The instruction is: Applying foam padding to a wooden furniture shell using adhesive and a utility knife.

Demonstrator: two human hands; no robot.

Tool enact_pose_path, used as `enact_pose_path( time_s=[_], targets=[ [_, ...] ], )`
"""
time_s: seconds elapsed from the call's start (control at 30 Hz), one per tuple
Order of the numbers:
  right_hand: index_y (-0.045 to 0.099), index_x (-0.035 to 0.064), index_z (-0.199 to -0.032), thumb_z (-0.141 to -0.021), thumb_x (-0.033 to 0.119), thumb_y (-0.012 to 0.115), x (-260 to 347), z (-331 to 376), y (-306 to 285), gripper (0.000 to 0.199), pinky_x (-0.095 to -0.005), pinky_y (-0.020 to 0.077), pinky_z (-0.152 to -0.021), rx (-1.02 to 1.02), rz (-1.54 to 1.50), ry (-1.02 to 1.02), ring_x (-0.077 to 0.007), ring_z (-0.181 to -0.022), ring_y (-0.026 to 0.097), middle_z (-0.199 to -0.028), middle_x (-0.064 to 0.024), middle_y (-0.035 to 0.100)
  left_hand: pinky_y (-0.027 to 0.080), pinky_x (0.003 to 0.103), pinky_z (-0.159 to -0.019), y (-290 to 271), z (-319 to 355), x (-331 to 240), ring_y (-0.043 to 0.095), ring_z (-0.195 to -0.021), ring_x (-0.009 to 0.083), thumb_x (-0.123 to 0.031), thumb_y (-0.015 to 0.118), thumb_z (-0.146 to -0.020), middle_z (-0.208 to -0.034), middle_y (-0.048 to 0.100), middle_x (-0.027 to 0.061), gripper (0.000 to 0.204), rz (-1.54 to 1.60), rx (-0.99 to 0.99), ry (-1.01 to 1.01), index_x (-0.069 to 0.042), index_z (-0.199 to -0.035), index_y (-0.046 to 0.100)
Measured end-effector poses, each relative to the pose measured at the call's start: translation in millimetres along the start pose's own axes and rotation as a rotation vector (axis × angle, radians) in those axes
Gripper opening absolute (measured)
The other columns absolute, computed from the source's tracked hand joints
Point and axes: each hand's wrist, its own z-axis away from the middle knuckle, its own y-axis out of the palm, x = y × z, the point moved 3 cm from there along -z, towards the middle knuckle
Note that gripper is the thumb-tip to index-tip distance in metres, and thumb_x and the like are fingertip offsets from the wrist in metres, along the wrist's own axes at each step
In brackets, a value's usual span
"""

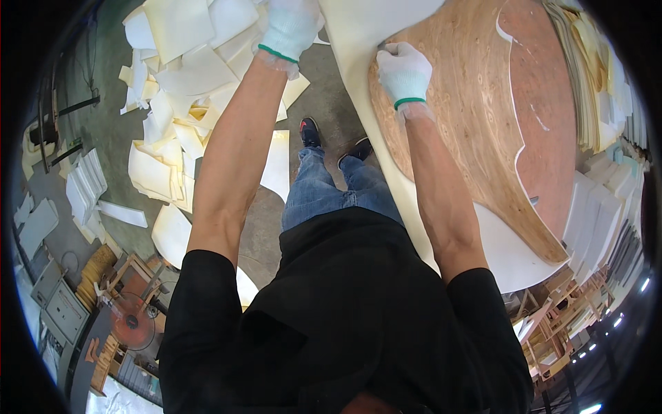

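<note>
Wood-grained panel (448, 90), brown and swirled like veneer, lay at the person's right, its left rim just under the right hand (405, 72). That hand, in a pale knitted glove with a green cuff band, was curled almost into a fist; its fingertips were tucked out of sight near a small dark patch, and whether they gripped anything could not be told. The left hand (291, 21), gloved alike, was cut off by the upper border: its fingers were hidden, so neither how far they were spread nor what they held could be told. Thin, crinkled translucent material showed below both cuffs. Around the panel's left and near sides showed a smooth cream sheet (503, 248), partly covered by it. The panel's left side was rounded, its right side wavy with a white edging, and its near end narrowed to a tip. Beyond the wavy side was a flat reddish-brown board (548, 124); whether it ran underneath was unclear. Farther right, a stack of floppy yellowish sheets (583, 76) curved into the dark lens rim. Leftward, a loose heap of cream and white offcuts (186, 76) covered the concrete floor (265, 224), partly blocked by the left forearm. An orange fan (132, 321) stood small and warped at lower left.
</note>
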Motion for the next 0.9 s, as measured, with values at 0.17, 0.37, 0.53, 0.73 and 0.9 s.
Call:
enact_pose_path(
  time_s=[0.17,0.37,0.53,0.73,0.9],
  targets=[
    [0.075,0.0057,-0.095,-0.084,0.026,0.063,4.1,23.1,-2.3,0.026,-0.0391,0.0541,-0.083,-0.018,0.076,-0.065,-0.0343,-0.087,0.070,-0.087,-0.0185,0.072,0.052,0.030,-0.091,-5.8,-0.9,2.0,0.064,-0.103,0.0170,-0.020,0.055,-0.102,-0.116,0.065,0.0090,0.035,0.113,-0.001,-0.060,0.001,-0.131,0.054],
    [0.074,0.0061,-0.095,-0.085,0.025,0.064,1.0,25.3,-0.5,0.024,-0.0401,0.0542,-0.082,-0.016,0.121,-0.117,-0.0354,-0.087,0.070,-0.088,-0.0187,0.072,0.052,0.029,-0.089,-7.5,0.6,3.8,0.064,-0.102,0.0155,-0.019,0.056,-0.102,-0.114,0.066,0.0083,0.034,0.158,-0.012,-0.057,0.000,-0.130,0.055],
    [0.074,0.0059,-0.096,-0.085,0.025,0.064,1.5,37.2,-0.5,0.024,-0.0409,0.0542,-0.082,0.018,0.172,-0.138,-0.0360,-0.087,0.070,-0.087,-0.0186,0.072,0.052,0.028,-0.089,-12.4,0.1,5.6,0.064,-0.102,0.0157,-0.022,0.058,-0.101,-0.116,0.066,0.0080,0.037,0.183,-0.055,-0.054,0.000,-0.131,0.055],
    [0.074,0.0073,-0.098,-0.086,0.025,0.064,-3.1,45.2,-1.9,0.023,-0.0423,0.0538,-0.083,0.057,0.244,-0.148,-0.0358,-0.091,0.069,-0.091,-0.0188,0.072,0.052,0.028,-0.089,-8.8,-2.3,6.5,0.063,-0.102,0.0158,-0.026,0.060,-0.101,-0.117,0.065,0.0090,0.042,0.210,-0.072,-0.111,0.002,-0.132,0.054],
    [0.073,0.0071,-0.099,-0.087,0.025,0.063,-3.8,42.9,0.9,0.023,-0.0429,0.0534,-0.084,0.064,0.267,-0.192,-0.0364,-0.090,0.069,-0.092,-0.0190,0.071,0.052,0.029,-0.088,-10.8,1.6,3.5,0.064,-0.101,0.0150,-0.025,0.060,-0.101,-0.116,0.066,0.0076,0.040,0.114,-0.088,-0.105,0.000,-0.132,0.054]
  ],
)
